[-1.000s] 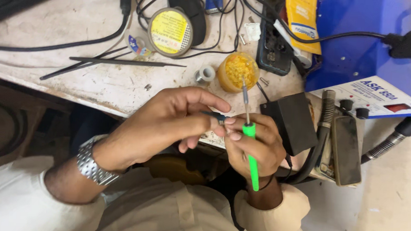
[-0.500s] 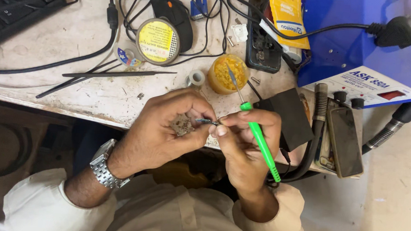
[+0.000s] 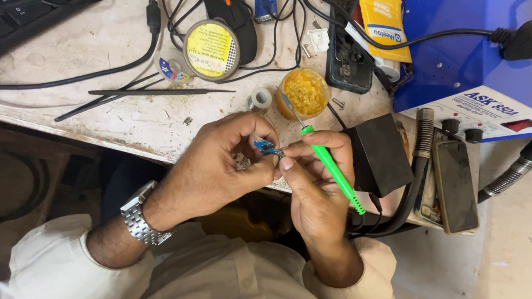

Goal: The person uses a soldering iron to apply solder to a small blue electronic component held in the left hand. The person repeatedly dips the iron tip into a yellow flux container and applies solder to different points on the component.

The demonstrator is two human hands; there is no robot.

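With the left hand (image 3: pixel 217 165) pinching a small blue part (image 3: pixel 267 146) and the right hand (image 3: pixel 315 181) gripping a green screwdriver (image 3: pixel 331 167) past the desk (image 3: pixel 118 119) front edge, a slip could drop the part.

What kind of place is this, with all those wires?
Probably an electronics repair bench. A blue soldering station sits on the worn white table, black tweezers lie nearby, and the right hand holds a green-handled screwdriver.

A worn pale workbench (image 3: pixel 118 116) carries black tweezers (image 3: pixel 155 93), a yellow tin (image 3: pixel 211 49), cables (image 3: pixel 90 76) and a keyboard (image 3: pixel 27 4).
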